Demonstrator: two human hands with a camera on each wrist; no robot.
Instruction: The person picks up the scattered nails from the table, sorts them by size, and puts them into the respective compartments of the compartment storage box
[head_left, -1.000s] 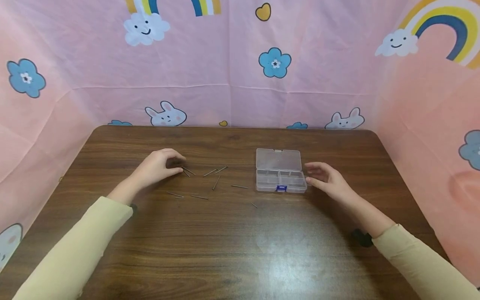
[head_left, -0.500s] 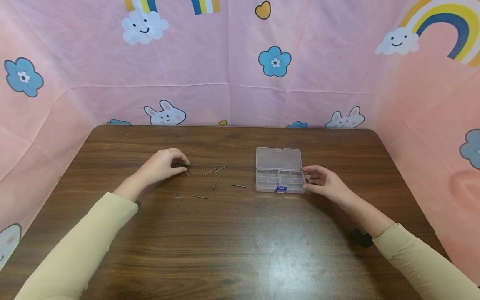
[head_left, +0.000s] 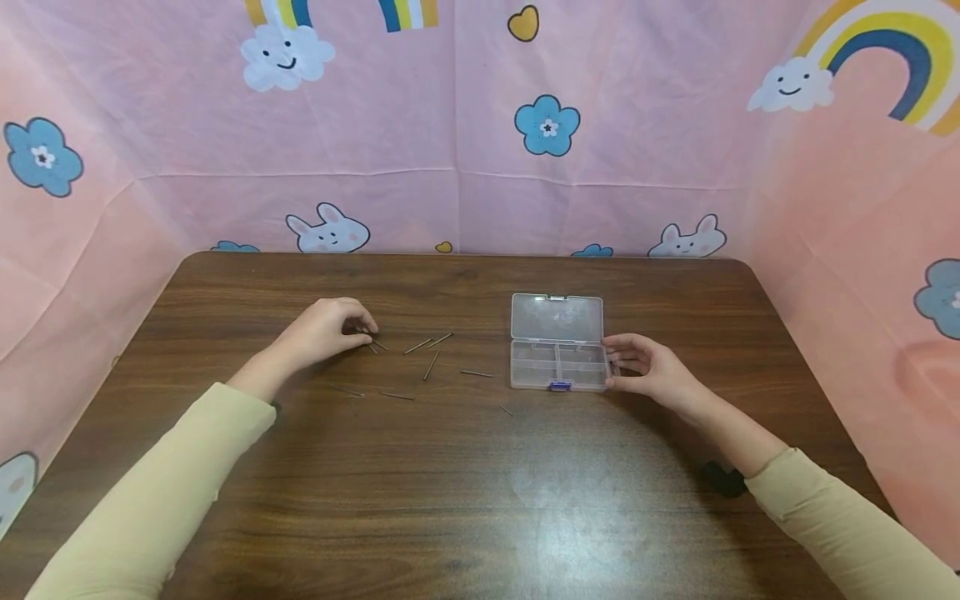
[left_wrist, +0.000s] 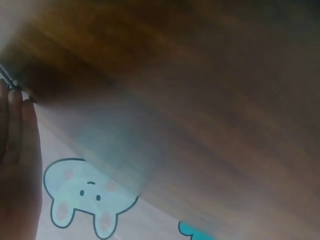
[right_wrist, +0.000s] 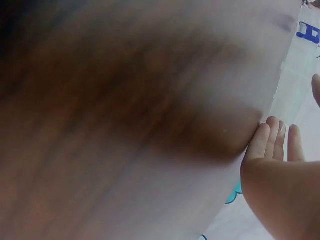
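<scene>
- Both hands reach out over the brown worktop (head_left: 480, 492), well apart from each other.
- My left hand (head_left: 318, 329) is down by some nails (head_left: 380, 345), with my thumb and fingers bent and their tips close together. The nails are right at my fingertips, but I can't tell if I pinch one.
- My right hand (head_left: 654, 368) holds the right end of the box (head_left: 536, 377), with my thumb at the front corner and my fingers at the back one.
- It is a see-through box, to the right of all the nails. Thin walls split it into little rooms.
- Its lid (head_left: 557, 318) is open and points away from me.
- A blue clip (head_left: 560, 387) sits on the front edge.
- More nails lie about. Some slanted ones (head_left: 442, 339) are close together, between my left hand and the box.
- One nail (head_left: 476, 373) lies almost sideways, just left of the box.
- A tiny nail (head_left: 507, 411) is nearer to me.
- One long nail (head_left: 397, 396) lies nearer to me than my left hand.
- I have pale sleeves (head_left: 150, 500).
- Pink cloth (head_left: 487, 75) hangs at the back and sides, with bunnies (head_left: 327, 232) and blue flowers (head_left: 547, 125) on it.
</scene>
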